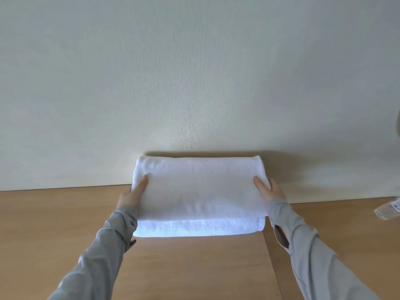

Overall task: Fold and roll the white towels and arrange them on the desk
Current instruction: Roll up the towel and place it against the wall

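white towel point(199, 191): folded, 12 o'clock, far edge of desk point(194, 267) by wall point(194, 83) | left hand point(132, 195) at its 9 o'clock end, right hand point(270, 190) at 3 o'clock | thumbs on top, fingers under (hidden), pinching ends, likely to hold layers aligned

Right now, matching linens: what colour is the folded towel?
The towel is plain white, seen best in the head view.
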Demonstrator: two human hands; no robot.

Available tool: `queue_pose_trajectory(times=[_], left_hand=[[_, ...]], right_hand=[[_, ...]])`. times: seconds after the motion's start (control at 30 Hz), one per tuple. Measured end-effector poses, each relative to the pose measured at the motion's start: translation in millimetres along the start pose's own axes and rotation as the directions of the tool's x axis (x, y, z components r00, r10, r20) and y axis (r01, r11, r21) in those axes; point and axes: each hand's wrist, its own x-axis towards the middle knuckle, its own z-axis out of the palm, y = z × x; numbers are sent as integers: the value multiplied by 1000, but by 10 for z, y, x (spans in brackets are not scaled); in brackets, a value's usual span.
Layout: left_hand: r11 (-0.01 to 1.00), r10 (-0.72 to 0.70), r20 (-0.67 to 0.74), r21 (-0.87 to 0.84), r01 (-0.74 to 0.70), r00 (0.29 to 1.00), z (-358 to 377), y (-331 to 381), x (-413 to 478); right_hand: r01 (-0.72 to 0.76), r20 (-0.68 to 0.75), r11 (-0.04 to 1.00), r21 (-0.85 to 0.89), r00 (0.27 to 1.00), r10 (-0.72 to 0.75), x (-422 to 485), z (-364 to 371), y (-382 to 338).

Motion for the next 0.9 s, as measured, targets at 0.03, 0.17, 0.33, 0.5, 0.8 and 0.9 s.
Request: queue_pose_trajectory(times=[0.03, 0.17, 0.33, 0.5, 0.8, 0.9], left_hand=[[1000, -6, 1, 2, 6, 1000, -5, -3, -1], [978, -34, -42, 206, 42, 999, 31, 4, -70], [461, 720, -103, 810, -363, 686, 393, 138, -423], [117, 549, 386, 843, -525, 742, 966, 156, -530], [61, 525, 423, 847, -529, 738, 775, -64, -158], [73, 483, 440, 841, -536, 756, 763, 12, -149]], right_hand=[[-5, 2, 1000, -12, 1000, 5, -5, -7, 5], [-59, -8, 976, -211, 998, 59, -82, 17, -91], [482, 11, 477, -735, 712, -702, -361, 272, -320], [557, 436, 205, -805, 789, -433, -471, 853, -378], [436, 329, 238, -868, 863, -384, -207, 575, -106], [434, 338, 247, -866, 874, -349, -181, 571, -184]])
